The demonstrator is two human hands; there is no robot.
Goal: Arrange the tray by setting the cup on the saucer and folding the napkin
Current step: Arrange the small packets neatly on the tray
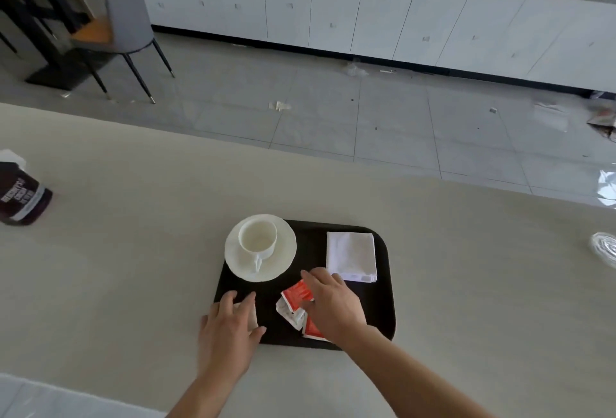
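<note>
A white cup (257, 237) stands upright on a white saucer (283, 256) at the far left of a black tray (383, 311), its handle pointing towards me. A folded white napkin (351, 256) lies at the tray's far right. Several red and white sachets (295, 304) lie near the tray's front middle. My right hand (333, 304) rests over the sachets, fingers spread and touching them. My left hand (230, 327) lies flat on the tray's front left corner, covering a pale packet (254, 314) that shows only at its edge.
The tray sits on a long beige counter (133, 217). A dark pouch (21, 194) lies at the far left, a clear plastic item (605, 247) at the right edge. Beyond the counter are tiled floor, a grey chair and white cabinets.
</note>
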